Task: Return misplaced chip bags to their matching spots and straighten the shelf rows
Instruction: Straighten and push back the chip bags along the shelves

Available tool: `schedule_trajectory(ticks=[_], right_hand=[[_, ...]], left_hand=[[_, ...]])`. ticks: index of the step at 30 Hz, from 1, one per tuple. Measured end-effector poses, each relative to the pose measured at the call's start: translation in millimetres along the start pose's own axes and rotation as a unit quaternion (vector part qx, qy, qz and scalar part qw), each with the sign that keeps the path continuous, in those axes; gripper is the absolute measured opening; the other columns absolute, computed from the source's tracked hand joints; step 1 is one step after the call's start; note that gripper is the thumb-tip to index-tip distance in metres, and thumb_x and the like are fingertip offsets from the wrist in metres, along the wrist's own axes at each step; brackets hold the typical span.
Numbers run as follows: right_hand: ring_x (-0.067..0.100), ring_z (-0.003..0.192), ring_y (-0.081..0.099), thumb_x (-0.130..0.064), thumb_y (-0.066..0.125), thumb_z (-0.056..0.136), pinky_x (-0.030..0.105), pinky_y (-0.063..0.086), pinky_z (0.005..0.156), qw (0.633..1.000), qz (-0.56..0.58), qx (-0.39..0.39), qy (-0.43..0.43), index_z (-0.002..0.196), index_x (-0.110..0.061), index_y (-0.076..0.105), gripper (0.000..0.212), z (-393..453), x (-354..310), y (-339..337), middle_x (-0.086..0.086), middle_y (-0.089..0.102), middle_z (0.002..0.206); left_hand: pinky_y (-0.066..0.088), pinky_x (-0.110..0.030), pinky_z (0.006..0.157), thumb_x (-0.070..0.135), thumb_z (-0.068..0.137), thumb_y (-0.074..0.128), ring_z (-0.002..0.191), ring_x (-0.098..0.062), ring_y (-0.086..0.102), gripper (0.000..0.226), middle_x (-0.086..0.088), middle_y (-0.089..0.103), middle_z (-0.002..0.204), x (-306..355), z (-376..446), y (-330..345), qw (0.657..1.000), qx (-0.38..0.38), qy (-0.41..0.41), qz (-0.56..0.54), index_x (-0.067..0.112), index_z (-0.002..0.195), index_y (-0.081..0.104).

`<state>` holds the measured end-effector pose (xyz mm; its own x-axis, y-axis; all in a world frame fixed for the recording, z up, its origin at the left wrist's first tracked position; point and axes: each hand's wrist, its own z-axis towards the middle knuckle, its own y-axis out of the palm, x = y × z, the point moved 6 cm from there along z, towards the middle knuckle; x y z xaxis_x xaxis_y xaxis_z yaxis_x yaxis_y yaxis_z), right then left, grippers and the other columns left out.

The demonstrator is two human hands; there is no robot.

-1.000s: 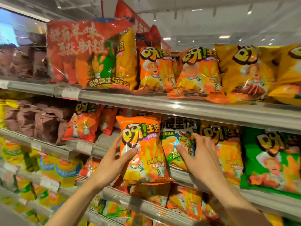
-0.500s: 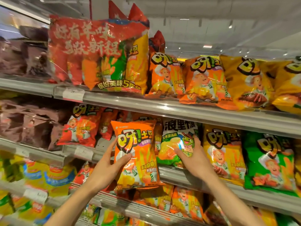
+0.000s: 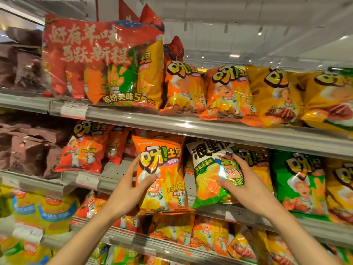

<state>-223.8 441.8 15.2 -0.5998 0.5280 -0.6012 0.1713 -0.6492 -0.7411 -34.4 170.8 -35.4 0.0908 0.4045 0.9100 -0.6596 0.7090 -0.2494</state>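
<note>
The left hand (image 3: pixel 128 190) is gripping an orange chip bag (image 3: pixel 162 175) by its left edge, thumb lying across the front and the fingers curling behind it. The bag is standing upright at the front of the middle shelf (image 3: pixel 210 131), its bottom edge hanging just over the shelf lip. The right hand (image 3: pixel 246 188) is holding a white and green chip bag (image 3: pixel 212 173) (the one printed with a cartoon frog), thumb pressing on the front and fingers wrapping round its right edge. This bag is sitting just to the right of the orange one, touching it and tilting slightly, with its lower corner resting on the shelf lip.

To the right of the frog bag a yellow bag (image 3: pixel 256 161) is standing partly hidden behind the right hand, and a green bag (image 3: pixel 299 180) is standing beside that. To the left, a red bag (image 3: pixel 84 148) is leaning at the shelf front, well apart from the orange bag, with bare shelf floor showing between them. On the top shelf a large red multipack (image 3: pixel 101 60) is standing beside a row of orange bags (image 3: pixel 227 92). A white price label (image 3: pixel 87 180) is hanging on the shelf rail below the red bag.
</note>
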Motion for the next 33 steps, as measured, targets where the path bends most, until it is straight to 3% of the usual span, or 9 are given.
schedule_trajectory(ticks=[4,7,11,17,20,23,25,29,33], right_hand=[[0.016,0.133,0.048,-0.082,0.060,0.069,0.043,0.045,0.106,1.000,-0.014,0.021,0.016,0.148,-0.056,0.012,0.096,-25.5,25.3,-33.1,-0.010,0.044,0.151],[0.013,0.139,0.041,-0.081,0.057,0.069,0.041,0.041,0.110,0.999,-0.017,0.037,0.035,0.149,-0.056,0.011,0.096,-43.8,41.5,-54.9,-0.013,0.039,0.154],[0.011,0.147,0.027,-0.080,0.056,0.071,0.041,0.030,0.116,0.997,-0.019,0.053,0.055,0.153,-0.050,0.008,0.099,-59.3,57.4,-69.7,-0.017,0.026,0.160],[0.005,0.147,0.018,-0.080,0.057,0.068,0.042,0.023,0.119,0.996,0.013,0.059,0.063,0.153,-0.051,0.009,0.101,-65.5,62.7,-73.5,-0.022,0.020,0.158],[-0.002,0.140,0.017,-0.074,0.061,0.071,0.040,0.026,0.117,0.996,0.040,0.051,0.062,0.153,-0.050,0.011,0.100,-65.4,62.0,-71.0,-0.025,0.025,0.149],[0.009,0.141,0.037,-0.080,0.061,0.065,0.044,0.037,0.115,0.995,0.065,0.040,0.059,0.150,-0.053,0.014,0.101,-62.3,58.6,-61.4,-0.019,0.035,0.154],[0.008,0.132,0.047,-0.080,0.063,0.064,0.043,0.042,0.111,0.994,0.091,0.027,0.055,0.149,-0.055,0.018,0.100,-59.8,54.0,-50.7,-0.018,0.045,0.148],[-0.002,0.127,0.047,-0.072,0.067,0.071,0.032,0.039,0.110,0.990,0.134,-0.002,0.031,0.149,-0.055,0.019,0.093,-57.1,40.4,-26.4,-0.026,0.045,0.142],[0.000,0.133,0.045,-0.080,0.066,0.068,0.038,0.038,0.113,0.988,0.150,-0.016,0.028,0.145,-0.062,0.018,0.093,-55.6,38.2,-4.0,-0.024,0.040,0.150]], left_hand=[[0.043,-0.041,0.108,0.060,0.082,0.067,0.128,-0.003,0.050,0.077,0.025,0.047,0.142,19.2,19.9,39.9,0.999,0.012,0.029,0.022,0.055,0.145,0.024],[0.039,-0.045,0.112,0.073,0.079,0.060,0.137,-0.013,0.042,0.086,0.015,0.039,0.151,29.3,42.3,65.4,0.996,0.042,0.041,0.072,0.046,0.149,0.020],[0.039,-0.040,0.105,0.063,0.085,0.060,0.135,-0.027,0.043,0.085,-0.007,0.043,0.150,35.6,63.4,105.9,0.990,0.069,0.035,0.118,0.026,0.151,0.022],[0.041,-0.050,0.106,0.083,0.081,0.037,0.129,-0.039,0.045,0.094,-0.019,0.038,0.144,29.2,71.9,141.8,0.971,0.012,-0.015,0.240,0.030,0.153,0.012],[0.040,-0.046,0.106,0.072,0.086,0.047,0.131,-0.035,0.042,0.086,-0.014,0.035,0.143,37.5,57.4,129.4,0.973,0.043,0.005,0.225,0.029,0.154,0.015],[0.040,-0.038,0.104,0.057,0.091,0.055,0.126,-0.023,0.046,0.071,-0.004,0.037,0.140,52.2,31.9,117.6,0.978,0.082,0.073,0.176,0.030,0.150,0.027],[0.043,-0.032,0.099,0.057,0.091,0.056,0.113,-0.007,0.053,0.060,0.007,0.046,0.133,59.4,16.0,121.3,0.985,0.038,0.098,0.136,0.039,0.144,0.035],[0.048,-0.030,0.103,0.053,0.089,0.055,0.109,0.013,0.058,0.056,0.036,0.052,0.118,66.4,-10.2,142.9,0.993,-0.117,0.022,-0.015,0.050,0.142,0.037],[0.046,-0.001,0.074,0.024,0.097,0.057,0.088,0.030,0.054,0.051,0.036,0.056,0.102,59.8,-20.9,148.3,0.987,-0.128,-0.008,-0.097,0.047,0.137,0.036]])
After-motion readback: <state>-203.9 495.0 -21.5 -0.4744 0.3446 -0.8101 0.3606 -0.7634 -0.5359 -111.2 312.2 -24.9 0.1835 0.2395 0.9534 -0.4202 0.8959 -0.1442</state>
